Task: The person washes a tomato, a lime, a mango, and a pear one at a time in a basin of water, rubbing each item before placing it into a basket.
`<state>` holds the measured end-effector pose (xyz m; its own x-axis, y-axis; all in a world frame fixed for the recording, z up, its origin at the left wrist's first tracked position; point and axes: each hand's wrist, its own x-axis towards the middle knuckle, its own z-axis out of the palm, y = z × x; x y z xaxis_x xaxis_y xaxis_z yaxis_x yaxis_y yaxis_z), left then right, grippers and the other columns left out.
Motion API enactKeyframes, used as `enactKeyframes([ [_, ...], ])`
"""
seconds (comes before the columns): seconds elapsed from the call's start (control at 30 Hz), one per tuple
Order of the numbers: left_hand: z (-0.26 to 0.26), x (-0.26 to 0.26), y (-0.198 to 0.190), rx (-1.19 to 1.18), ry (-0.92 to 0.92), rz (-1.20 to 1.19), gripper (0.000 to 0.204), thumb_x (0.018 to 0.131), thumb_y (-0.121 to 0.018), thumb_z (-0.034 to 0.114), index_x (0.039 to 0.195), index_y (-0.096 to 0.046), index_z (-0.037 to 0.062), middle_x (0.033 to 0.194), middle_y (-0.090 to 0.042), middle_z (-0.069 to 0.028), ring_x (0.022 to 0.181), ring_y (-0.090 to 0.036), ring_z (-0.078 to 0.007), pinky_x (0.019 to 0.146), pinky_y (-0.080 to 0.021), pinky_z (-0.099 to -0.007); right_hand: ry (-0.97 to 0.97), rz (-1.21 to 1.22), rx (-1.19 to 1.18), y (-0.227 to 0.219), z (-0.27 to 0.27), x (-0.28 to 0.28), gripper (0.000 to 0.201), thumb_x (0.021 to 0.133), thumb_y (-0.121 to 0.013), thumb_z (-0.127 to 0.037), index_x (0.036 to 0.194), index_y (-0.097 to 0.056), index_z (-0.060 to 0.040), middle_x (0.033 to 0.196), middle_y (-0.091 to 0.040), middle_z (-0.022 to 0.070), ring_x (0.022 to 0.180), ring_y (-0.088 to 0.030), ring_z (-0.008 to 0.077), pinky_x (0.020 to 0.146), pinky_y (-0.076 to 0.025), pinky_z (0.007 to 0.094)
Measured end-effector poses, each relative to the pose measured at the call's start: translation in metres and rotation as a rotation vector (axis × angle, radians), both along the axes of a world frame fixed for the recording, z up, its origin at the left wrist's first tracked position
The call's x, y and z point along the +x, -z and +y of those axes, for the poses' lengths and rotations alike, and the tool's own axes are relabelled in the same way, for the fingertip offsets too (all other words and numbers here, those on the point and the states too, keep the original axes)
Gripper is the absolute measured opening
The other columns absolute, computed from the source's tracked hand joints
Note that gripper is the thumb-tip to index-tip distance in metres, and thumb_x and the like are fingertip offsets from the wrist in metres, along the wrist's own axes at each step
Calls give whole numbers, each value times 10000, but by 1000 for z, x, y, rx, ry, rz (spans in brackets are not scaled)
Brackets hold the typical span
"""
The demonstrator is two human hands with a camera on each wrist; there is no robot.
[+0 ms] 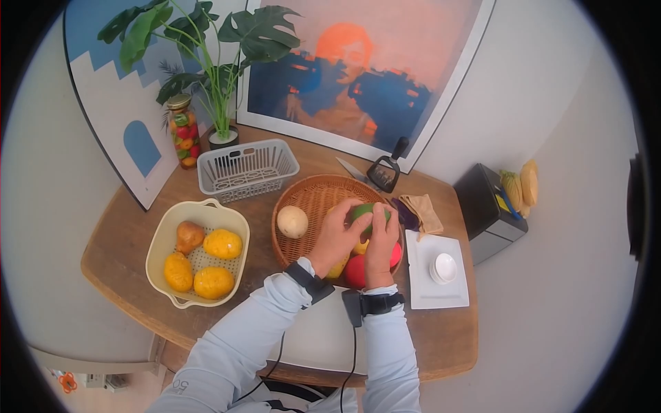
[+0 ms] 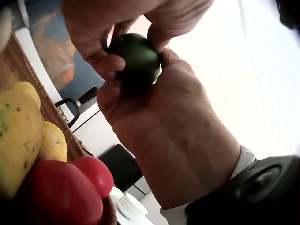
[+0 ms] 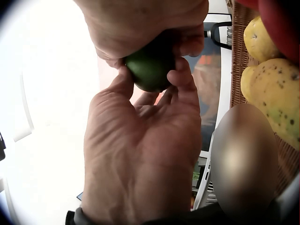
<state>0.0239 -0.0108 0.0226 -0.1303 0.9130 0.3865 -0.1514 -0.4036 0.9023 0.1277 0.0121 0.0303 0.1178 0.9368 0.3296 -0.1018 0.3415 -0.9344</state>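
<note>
Both hands are raised over a round wicker basket and hold one smooth, dark green, rounded fruit between them. My left hand grips it from one side, with fingertips and thumb curled on its skin. From the other side my right hand closes round it, partly covering it in the right wrist view. Below the hands, the basket holds red rounded fruits and yellow fruits with dark spots. A pale round vegetable lies at the basket's left side.
At the left, a cream colander carries several yellow and brown pieces of produce. Behind stand a grey plastic basket, a potted plant and a jar. A black-handled tool stands behind the wicker basket. Rightward are a white square plate and small white dishes.
</note>
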Motion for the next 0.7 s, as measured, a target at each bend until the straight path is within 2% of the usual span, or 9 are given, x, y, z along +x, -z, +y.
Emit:
enactKeyframes([
  [0.1, -3, 4, -4, 120, -162, 133, 270, 979, -617, 190, 1166, -569, 1, 1037, -617, -46, 907, -583, -107, 766, -488, -251, -66, 128, -144, -2, 1, 4, 265, 971, -601, -272, 1081, -551, -37, 882, -593, 55, 644, -533, 89, 482, -397, 218],
  [0.2, -2, 4, -1, -102, -58, -115, 281, 973, -626, 193, 1171, -569, 2, 1044, -615, -53, 929, -579, -109, 771, -487, -250, -81, 124, -30, 0, -1, 1, 265, 967, -610, -272, 1074, -551, -38, 894, -590, 54, 656, -535, 88, 486, -398, 216],
  [0.3, -3, -7, -6, -179, 120, -102, 284, 980, -614, 196, 1179, -560, 2, 1053, -619, -66, 943, -583, -117, 784, -492, -249, -61, 25, 21, 1, -1, 0, 267, 967, -610, -271, 1076, -545, -37, 902, -589, 52, 664, -539, 88, 489, -400, 219],
  [0.4, 0, -1, 2, 57, -120, 121, 284, 989, -602, 215, 1172, -554, 4, 1046, -616, -76, 949, -578, -111, 755, -493, -247, -64, 9, -112, -4, -2, 2, 268, 968, -608, -268, 1078, -540, -33, 916, -589, 53, 681, -543, 88, 500, -409, 222],
  [0.43, 1, 0, 3, 34, -139, 93, 279, 986, -606, 204, 1172, -554, 4, 1047, -615, -74, 951, -577, -112, 752, -493, -247, -71, 20, -176, -5, -3, 3, 268, 969, -608, -268, 1077, -539, -32, 923, -589, 54, 688, -544, 88, 506, -412, 223],
  [0.5, 1, 2, 2, -13, -175, 40, 270, 980, -613, 183, 1172, -554, 4, 1048, -613, -71, 955, -576, -113, 747, -493, -249, -87, 88, -75, 1, 0, 1, 281, 969, -611, -283, 1077, -538, -34, 900, -587, 51, 673, -538, 85, 502, -410, 224],
  [0.6, -1, 0, -1, -143, 44, -189, 317, 953, -633, 212, 1172, -560, -4, 1016, -632, -120, 895, -611, -165, 698, -518, -289, -56, 66, 0, -3, -3, -1, 277, 973, -605, -283, 1078, -537, -36, 893, -588, 53, 667, -536, 86, 501, -409, 225],
  [0.63, -3, 1, -2, -69, -25, -92, 304, 963, -624, 207, 1175, -556, -1, 1011, -630, -104, 905, -606, -153, 710, -509, -277, -38, 38, 12, -5, -5, -2, 272, 975, -601, -280, 1079, -536, -37, 896, -589, 55, 667, -536, 86, 501, -409, 225],
  [0.7, -4, 4, -4, 84, -167, 104, 279, 984, -605, 198, 1179, -548, 5, 1001, -627, -73, 925, -597, -131, 733, -491, -252, -102, 82, -157, -3, 0, 3, 276, 978, -593, -282, 1088, -535, -36, 904, -590, 61, 671, -536, 89, 509, -417, 231],
])
